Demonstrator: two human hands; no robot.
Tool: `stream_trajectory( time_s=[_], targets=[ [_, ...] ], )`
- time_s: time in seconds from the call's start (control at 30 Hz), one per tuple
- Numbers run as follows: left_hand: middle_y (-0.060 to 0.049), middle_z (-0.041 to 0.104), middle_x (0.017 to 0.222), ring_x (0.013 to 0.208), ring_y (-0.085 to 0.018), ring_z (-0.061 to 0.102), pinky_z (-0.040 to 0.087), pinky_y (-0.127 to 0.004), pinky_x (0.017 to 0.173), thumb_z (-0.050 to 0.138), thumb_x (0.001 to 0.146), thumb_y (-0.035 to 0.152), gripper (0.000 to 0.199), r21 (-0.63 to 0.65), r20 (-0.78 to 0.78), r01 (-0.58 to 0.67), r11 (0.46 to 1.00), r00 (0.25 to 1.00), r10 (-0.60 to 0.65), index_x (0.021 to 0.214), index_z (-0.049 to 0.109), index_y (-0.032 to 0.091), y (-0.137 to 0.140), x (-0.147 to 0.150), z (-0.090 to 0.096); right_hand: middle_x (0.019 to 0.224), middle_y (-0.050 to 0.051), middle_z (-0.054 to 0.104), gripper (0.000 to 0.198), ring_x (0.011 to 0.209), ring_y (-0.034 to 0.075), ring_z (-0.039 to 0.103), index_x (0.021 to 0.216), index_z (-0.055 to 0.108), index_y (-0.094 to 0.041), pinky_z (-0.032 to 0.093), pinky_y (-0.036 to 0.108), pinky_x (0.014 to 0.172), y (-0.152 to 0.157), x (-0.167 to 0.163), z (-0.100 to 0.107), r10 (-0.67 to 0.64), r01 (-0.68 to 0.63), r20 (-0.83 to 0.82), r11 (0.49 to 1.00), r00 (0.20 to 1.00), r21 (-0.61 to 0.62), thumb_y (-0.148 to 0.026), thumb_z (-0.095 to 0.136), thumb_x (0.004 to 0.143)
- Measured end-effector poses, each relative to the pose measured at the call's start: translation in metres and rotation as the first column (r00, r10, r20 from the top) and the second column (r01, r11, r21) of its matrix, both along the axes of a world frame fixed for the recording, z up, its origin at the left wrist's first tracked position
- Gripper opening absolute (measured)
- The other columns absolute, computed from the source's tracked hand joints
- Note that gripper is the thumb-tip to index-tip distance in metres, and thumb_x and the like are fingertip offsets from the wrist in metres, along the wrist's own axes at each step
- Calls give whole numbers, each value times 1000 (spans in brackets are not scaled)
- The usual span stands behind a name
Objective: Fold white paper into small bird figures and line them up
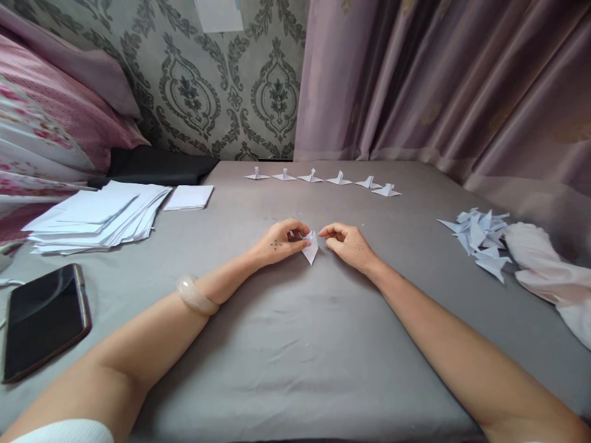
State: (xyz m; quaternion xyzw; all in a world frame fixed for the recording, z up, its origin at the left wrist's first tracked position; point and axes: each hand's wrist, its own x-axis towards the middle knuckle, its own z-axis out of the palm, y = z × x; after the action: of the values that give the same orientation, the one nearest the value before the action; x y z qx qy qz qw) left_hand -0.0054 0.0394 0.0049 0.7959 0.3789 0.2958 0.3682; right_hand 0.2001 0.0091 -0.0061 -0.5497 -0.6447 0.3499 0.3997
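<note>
Between my hands is a small folded white paper piece [312,251], a diamond shape with its lower point toward me. My left hand [282,242] pinches its left edge between thumb and fingers. Just to the right of the paper is my right hand [347,244], its fingers curled and the thumb close to the index finger. A small gap shows between those fingertips and the paper, and I see nothing in them. Farther back, several folded paper figures [340,179] stand in a row, wings spread.
At left lie a stack of white paper sheets [99,215], a smaller stack of square paper [189,197] and a phone [47,320]. A heap of folded paper pieces [478,232] sits at right beside a pale cloth [538,258]. Grey cloth [295,357] covers the surface.
</note>
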Motion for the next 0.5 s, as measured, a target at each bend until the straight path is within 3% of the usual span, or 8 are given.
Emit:
stream_trajectory(
  time_s=[0.13,0.27,0.5],
  targets=[
    [1,54,70,63,-10,45,38,-23,60,65,77,37,24,-15,8,-23,1000,1000,24,88,63,16,-1,6,-2,76,1,63,25,63,12,51,82,67,-18,43,27,63,0,-2,0,-5,5,0,1000,1000,14,-22,50,64],
    [5,42,61,58,-9,37,31,-22,55,59,80,33,21,-34,-56,20,999,998,-22,68,54,16,-3,10,-5,73,0,62,23,60,11,49,81,65,-18,41,27,61,-1,-5,3,-14,14,-7,1000,1000,-3,-22,50,64],
    [5,41,60,58,-9,37,30,-22,56,57,79,34,25,-25,-77,10,1000,997,-12,63,47,17,-3,11,-6,73,1,63,13,66,13,55,74,60,-19,44,28,65,-8,-12,12,-51,55,-70,996,996,64,-23,52,66]
  ],
)
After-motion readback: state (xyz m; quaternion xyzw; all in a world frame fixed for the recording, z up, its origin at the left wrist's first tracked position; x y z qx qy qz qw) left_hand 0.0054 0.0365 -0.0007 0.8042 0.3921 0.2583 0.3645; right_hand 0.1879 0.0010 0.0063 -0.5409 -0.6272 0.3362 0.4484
